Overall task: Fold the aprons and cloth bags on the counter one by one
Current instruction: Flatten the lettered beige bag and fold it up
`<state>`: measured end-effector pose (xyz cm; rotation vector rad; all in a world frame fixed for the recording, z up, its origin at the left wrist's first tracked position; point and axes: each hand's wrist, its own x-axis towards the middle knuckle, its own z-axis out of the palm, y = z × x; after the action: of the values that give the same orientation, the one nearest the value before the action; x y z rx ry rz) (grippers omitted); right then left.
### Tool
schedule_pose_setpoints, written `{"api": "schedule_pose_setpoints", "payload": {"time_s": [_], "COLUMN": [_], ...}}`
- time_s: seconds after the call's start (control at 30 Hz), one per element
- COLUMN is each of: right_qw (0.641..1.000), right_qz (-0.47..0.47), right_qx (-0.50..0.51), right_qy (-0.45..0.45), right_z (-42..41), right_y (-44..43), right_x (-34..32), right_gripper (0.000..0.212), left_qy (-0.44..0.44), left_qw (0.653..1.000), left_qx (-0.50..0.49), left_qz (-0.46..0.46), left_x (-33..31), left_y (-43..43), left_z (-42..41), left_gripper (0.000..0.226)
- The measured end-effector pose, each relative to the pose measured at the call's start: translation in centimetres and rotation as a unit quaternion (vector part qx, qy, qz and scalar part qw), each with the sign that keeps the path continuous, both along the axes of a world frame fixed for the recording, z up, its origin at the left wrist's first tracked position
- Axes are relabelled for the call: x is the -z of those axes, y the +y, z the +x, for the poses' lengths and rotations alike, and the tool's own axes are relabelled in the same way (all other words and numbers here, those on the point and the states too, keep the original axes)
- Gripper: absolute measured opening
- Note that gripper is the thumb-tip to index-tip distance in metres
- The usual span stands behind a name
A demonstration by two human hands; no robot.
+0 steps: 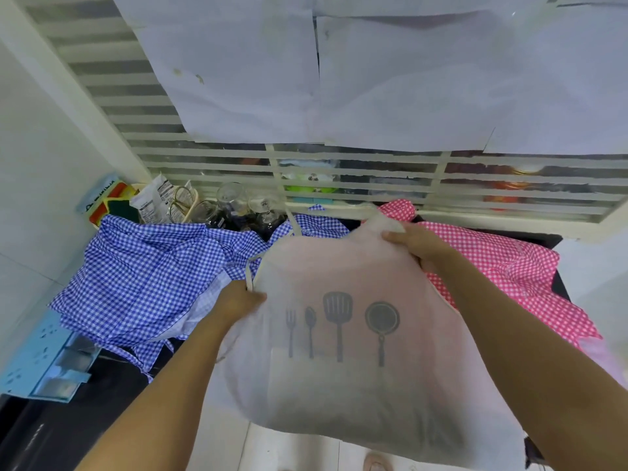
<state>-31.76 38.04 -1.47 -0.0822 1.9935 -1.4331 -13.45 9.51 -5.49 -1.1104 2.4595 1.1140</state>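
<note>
A thin white apron (343,273) printed with grey fork, spoon, spatula and pan hangs in the air in front of me, over the counter's front edge. My left hand (239,300) grips its left edge beside a dangling tie strap. My right hand (419,244) grips its top right edge. A crumpled blue-and-white checked apron (146,277) lies on the dark counter to the left. To the right, partly behind my right arm, lies a pink-and-white checked apron (503,266).
Glasses (238,205), a food packet (153,202) and sponges (112,205) stand at the back left of the counter by a louvred window. A light blue box (44,362) sits at the counter's left front. White floor tiles show below the apron.
</note>
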Motion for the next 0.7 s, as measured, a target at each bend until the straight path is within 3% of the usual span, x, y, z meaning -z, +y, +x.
{"api": "schedule_pose_setpoints", "payload": {"time_s": [0.1, 0.17, 0.23, 0.3, 0.37, 0.47, 0.53, 0.57, 0.63, 0.67, 0.7], "right_qw": [0.980, 0.959, 0.942, 0.941, 0.944, 0.930, 0.927, 0.932, 0.936, 0.935, 0.935], "right_qz": [0.011, 0.012, -0.005, 0.011, 0.103, 0.233, 0.246, 0.227, 0.176, 0.153, 0.133], "right_qx": [0.010, 0.046, 0.070, 0.071, 0.064, 0.073, 0.106, 0.135, 0.201, 0.221, 0.229], "right_qy": [0.198, 0.280, 0.327, 0.332, 0.306, 0.275, 0.262, 0.246, 0.228, 0.232, 0.237], "right_z": [-0.7, -1.8, -3.3, -5.4, -7.2, -8.4, -8.6, -8.7, -8.9, -8.6, -8.1], "right_y": [1.4, 3.0, 4.7, 6.3, 6.9, 7.5, 7.7, 7.9, 8.2, 8.1, 8.1], "right_x": [-2.7, -4.8, -6.8, -7.1, -5.9, -3.0, -1.2, -0.2, 1.2, 1.5, 1.9], "right_gripper": [0.024, 0.021, 0.017, 0.020, 0.016, 0.017, 0.026, 0.025, 0.008, 0.012, 0.029], "left_qy": [0.011, 0.119, 0.194, 0.199, 0.205, 0.250, 0.207, 0.139, -0.011, -0.066, -0.096], "left_qw": [0.983, 0.954, 0.939, 0.934, 0.922, 0.882, 0.857, 0.845, 0.837, 0.835, 0.833], "left_qx": [0.065, 0.084, 0.072, 0.047, 0.019, 0.162, 0.342, 0.409, 0.465, 0.475, 0.482], "left_qz": [-0.171, -0.262, -0.276, -0.294, -0.326, -0.365, -0.326, -0.315, -0.288, -0.271, -0.253], "left_x": [-2.8, -4.1, -5.0, -4.5, -3.8, -1.3, 1.0, 2.5, 5.3, 6.2, 7.0], "left_y": [1.4, 2.3, 3.4, 4.5, 6.2, 10.9, 14.6, 16.3, 17.9, 18.2, 18.3], "left_z": [-1.9, -3.6, -6.0, -8.2, -9.3, -9.1, -7.2, -6.3, -4.6, -4.2, -3.9], "left_gripper": [0.027, 0.027, 0.030, 0.033, 0.040, 0.052, 0.043, 0.050, 0.080, 0.096, 0.107]}}
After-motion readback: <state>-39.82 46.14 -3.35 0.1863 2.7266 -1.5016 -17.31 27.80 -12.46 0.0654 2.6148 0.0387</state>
